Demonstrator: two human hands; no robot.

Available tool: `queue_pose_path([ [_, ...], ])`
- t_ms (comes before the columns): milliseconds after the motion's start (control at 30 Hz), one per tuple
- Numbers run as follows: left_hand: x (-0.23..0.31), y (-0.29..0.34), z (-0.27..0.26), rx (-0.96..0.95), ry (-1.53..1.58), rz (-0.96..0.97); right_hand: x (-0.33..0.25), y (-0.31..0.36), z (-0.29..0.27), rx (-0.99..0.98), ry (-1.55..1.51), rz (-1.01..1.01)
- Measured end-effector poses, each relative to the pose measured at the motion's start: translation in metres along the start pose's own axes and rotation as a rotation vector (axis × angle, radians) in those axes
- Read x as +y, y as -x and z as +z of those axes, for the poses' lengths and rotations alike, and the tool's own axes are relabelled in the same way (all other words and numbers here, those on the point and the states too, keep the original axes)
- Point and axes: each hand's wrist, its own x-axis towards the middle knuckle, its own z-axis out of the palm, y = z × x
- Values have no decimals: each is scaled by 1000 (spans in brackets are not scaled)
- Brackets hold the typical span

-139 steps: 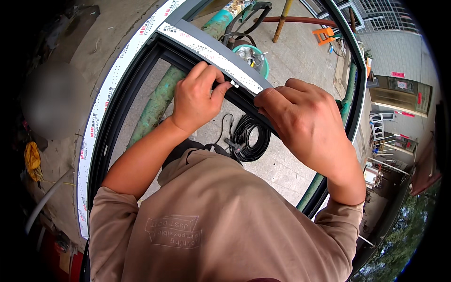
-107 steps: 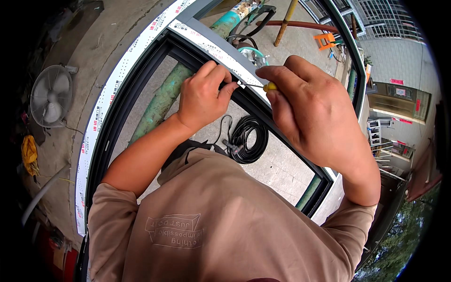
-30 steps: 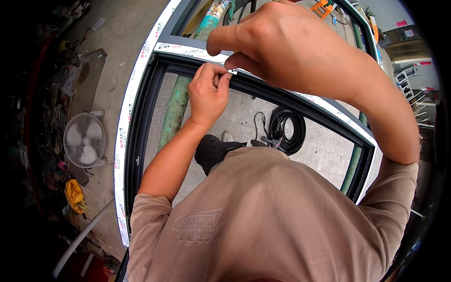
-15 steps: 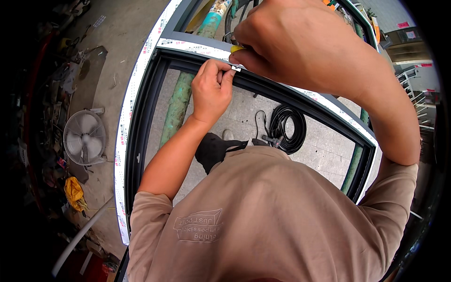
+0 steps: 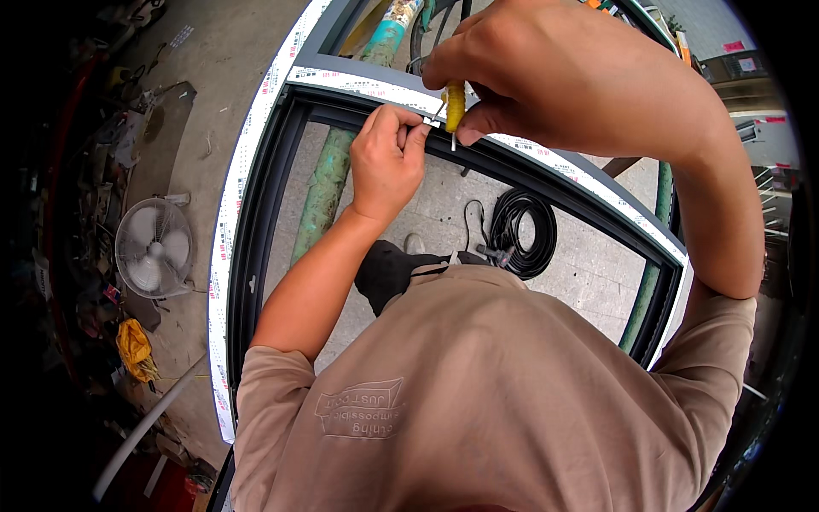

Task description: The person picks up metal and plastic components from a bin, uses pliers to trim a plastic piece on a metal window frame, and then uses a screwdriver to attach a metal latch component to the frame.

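Note:
A dark grey window frame (image 5: pixel 242 282), with printed white protective film on its faces, lies in front of me. My left hand (image 5: pixel 389 162) is closed in a pinch at its far inner bar, holding a small whitish metal piece (image 5: pixel 432 122) against the bar's edge. Just right of it, my right hand (image 5: pixel 546 81) grips a yellow-handled screwdriver (image 5: pixel 455 106) between thumb and fingers. The thin metal shaft (image 5: pixel 453 143) points down toward the frame's groove, close beside the small piece. Whether the tip touches the frame cannot be made out.
Green-painted pipes (image 5: pixel 324 192) run beneath the frame. A coiled black hose (image 5: pixel 523 232) lies on the floor inside the opening. At left are a white fan (image 5: pixel 153 249) and a yellow bag (image 5: pixel 135 348); metal parts clutter the far right.
My right hand has turned and shifted slightly right, bringing the yellow handle upright and into view with its shaft pointing down. My left hand stays at the bar, pinching the small piece.

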Motion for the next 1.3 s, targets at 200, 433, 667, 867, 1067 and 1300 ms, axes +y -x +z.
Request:
queue_pose_path([
  [200, 3, 0, 3, 13, 18, -6, 2, -8, 33, 352, 321, 130],
  [433, 4, -1, 1, -4, -14, -2, -11, -6, 12, 145, 229, 120],
  [667, 3, -1, 4, 6, -7, 31, 1, 2, 18, 176, 190, 91],
  [867, 1, 0, 4, 2, -6, -11, -7, -12, 15, -49, 473, 305],
  [1067, 1, 0, 0, 25, -4, 5, -16, 2, 12, 187, 244, 187],
  [1300, 7, -3, 12, -23, 12, 18, -33, -14, -29, -402, 96, 442],
])
